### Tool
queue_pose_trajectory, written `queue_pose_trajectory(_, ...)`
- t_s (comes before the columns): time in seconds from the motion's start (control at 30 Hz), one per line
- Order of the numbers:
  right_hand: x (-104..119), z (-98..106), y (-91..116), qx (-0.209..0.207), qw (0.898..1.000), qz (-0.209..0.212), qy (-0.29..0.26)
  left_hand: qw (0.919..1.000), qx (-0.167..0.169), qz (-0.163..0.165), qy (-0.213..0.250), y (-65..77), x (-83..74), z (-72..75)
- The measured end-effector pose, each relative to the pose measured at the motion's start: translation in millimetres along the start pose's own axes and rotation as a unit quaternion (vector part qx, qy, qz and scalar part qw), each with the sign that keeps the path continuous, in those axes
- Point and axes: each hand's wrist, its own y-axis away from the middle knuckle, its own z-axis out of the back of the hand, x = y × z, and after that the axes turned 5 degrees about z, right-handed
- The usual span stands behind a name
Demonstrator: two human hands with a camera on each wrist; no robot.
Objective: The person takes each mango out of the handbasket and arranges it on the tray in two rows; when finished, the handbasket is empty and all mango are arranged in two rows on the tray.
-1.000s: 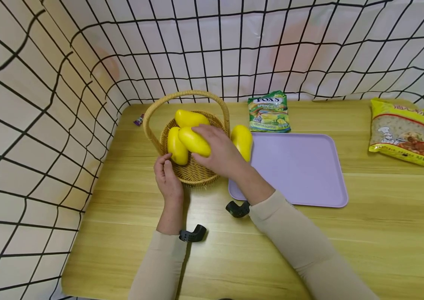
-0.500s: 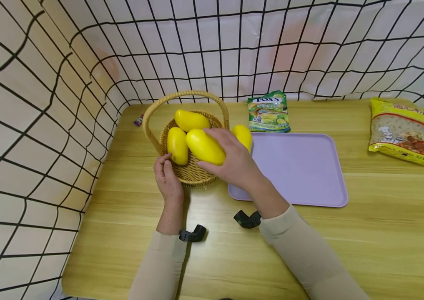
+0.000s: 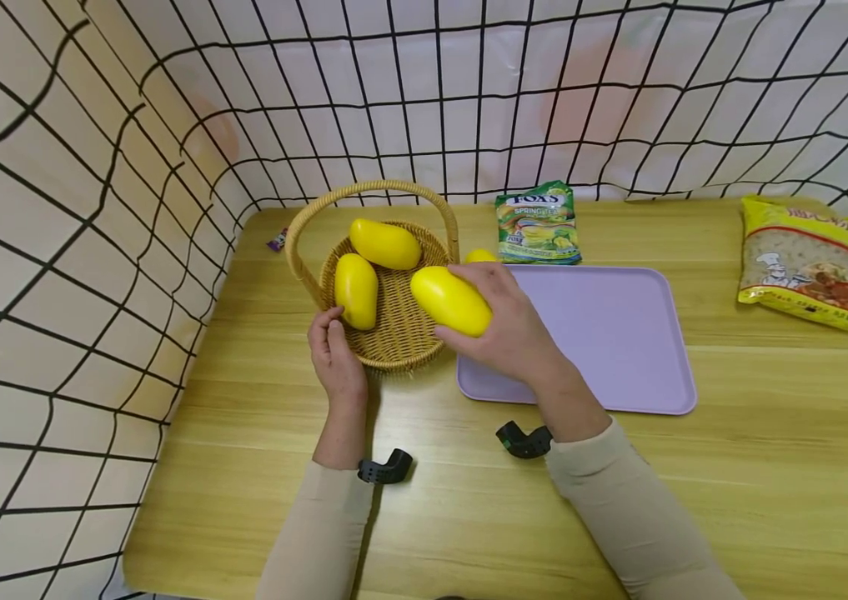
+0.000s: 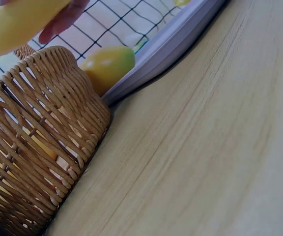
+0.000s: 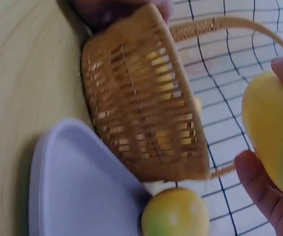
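Observation:
In the head view my right hand (image 3: pixel 509 329) grips a yellow mango (image 3: pixel 451 302) between thumb and fingers, above the basket's right rim. The right wrist view shows this held mango (image 5: pixel 274 128) with a greenish side. My left hand (image 3: pixel 337 358) holds the near-left side of the wicker basket (image 3: pixel 401 365), fingertips at the rim by the handle's foot. Inside lie two more mangoes, one at the back (image 3: pixel 384 244) and one at the left (image 3: pixel 356 292). Another mango (image 3: pixel 481 256) lies between basket and tray, mostly hidden behind my right hand.
A lilac tray (image 3: pixel 604 333) lies right of the basket. Behind it is a green Fox's candy bag (image 3: pixel 538 225). A yellow-edged food packet (image 3: pixel 801 265) lies far right, and a small purple wrapper (image 3: pixel 278 241) far left. Black-gridded cloth (image 3: pixel 424 100) walls the table's back and left.
My right hand has lifted the mango out from between the others and carried it rightward, over the basket's right rim. My left hand has stayed at the basket.

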Motion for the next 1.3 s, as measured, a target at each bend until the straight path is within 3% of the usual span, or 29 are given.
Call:
queue_pose_trajectory(0.27, -20, 18, 4, -0.047, 0.999, 0.013, -0.015, 0.9999, 0.007, -0.004, 0.007, -0.5, 0.0, -0.9)
queue_pose_trajectory(0.53, -33, 36, 9, -0.100, 0.994, -0.044, -0.021, 0.9999, -0.007, -0.003, 0.010, -0.4, -2.9, 0.4)
queue_pose_trajectory(0.77, -44, 49, 13, -0.125, 0.991, -0.045, -0.017, 0.9999, -0.008, -0.004, 0.006, -1.1, -3.3, -0.1)
queue_pose_trajectory(0.93, -54, 59, 15, -0.115, 0.987, -0.112, 0.021, 0.9999, -0.003, -0.003, 0.012, 0.3, -3.0, -1.0)
queue_pose_trajectory(1.1, -66, 67, 18, -0.086, 0.976, -0.195, 0.045, 1.0000, -0.006, -0.002, 0.008, 1.5, -3.4, -1.5)
queue_pose_trajectory(1.3, -82, 73, 23, -0.074, 0.964, -0.248, 0.067, 1.0000, -0.005, 0.000, 0.006, 2.6, -3.5, -2.0)
